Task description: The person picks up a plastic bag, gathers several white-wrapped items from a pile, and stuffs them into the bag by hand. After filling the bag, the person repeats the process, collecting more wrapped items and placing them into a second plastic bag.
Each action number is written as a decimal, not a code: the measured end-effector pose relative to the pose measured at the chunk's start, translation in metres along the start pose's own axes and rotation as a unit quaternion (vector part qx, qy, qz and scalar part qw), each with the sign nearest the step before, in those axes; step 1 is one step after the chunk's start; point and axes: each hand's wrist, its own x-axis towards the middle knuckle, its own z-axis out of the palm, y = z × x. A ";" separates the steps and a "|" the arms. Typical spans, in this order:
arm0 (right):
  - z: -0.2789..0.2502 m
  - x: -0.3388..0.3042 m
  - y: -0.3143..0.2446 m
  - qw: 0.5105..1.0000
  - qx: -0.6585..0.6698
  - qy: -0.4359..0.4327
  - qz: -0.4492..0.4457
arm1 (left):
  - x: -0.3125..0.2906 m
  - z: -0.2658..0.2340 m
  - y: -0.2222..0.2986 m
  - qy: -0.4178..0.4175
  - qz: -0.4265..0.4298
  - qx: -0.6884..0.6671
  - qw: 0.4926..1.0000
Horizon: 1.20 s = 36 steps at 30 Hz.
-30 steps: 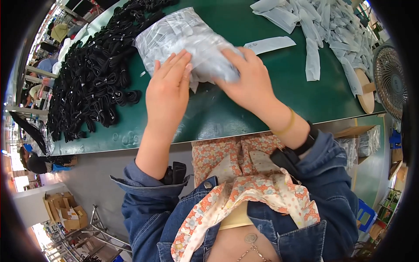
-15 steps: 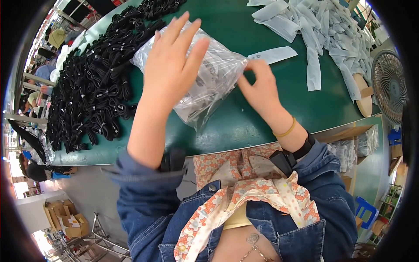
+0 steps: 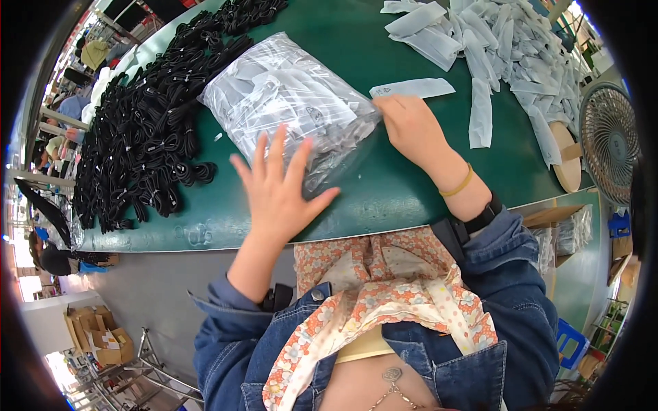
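head view: i see the clear plastic bag of grey pieces lying flat on the green worktop, pinned so it can't slide. left hand is spread wide, fingers splayed, palm pressing the bag's near edge. right hand pinches the bag's right corner. black cable coils sit just left.

Left hand motion-blurred at the fingertips; right hand fingertips hidden under the clear bag; bag contents indistinct; cable pile cropped at top.
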 end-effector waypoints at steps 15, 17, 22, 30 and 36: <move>-0.020 -0.014 -0.021 0.983 -0.015 -0.167 0.074 | -0.059 0.001 -0.023 -0.093 -0.268 -0.040 0.958; -0.022 -0.029 -0.039 0.981 -0.004 -0.181 0.074 | -0.068 0.001 -0.039 -0.098 -0.227 -0.024 0.969; -0.017 -0.048 -0.072 0.989 -0.001 -0.099 0.114 | -0.083 -0.020 -0.065 -0.060 -0.247 -0.132 0.958; -0.105 -0.036 -0.098 0.980 -0.173 -0.049 0.084 | -0.038 -0.086 -0.082 -0.025 -0.132 -0.241 0.961; -0.233 -0.050 -0.102 0.951 -0.297 0.071 0.051 | 0.049 -0.152 -0.086 0.141 0.180 -0.062 0.971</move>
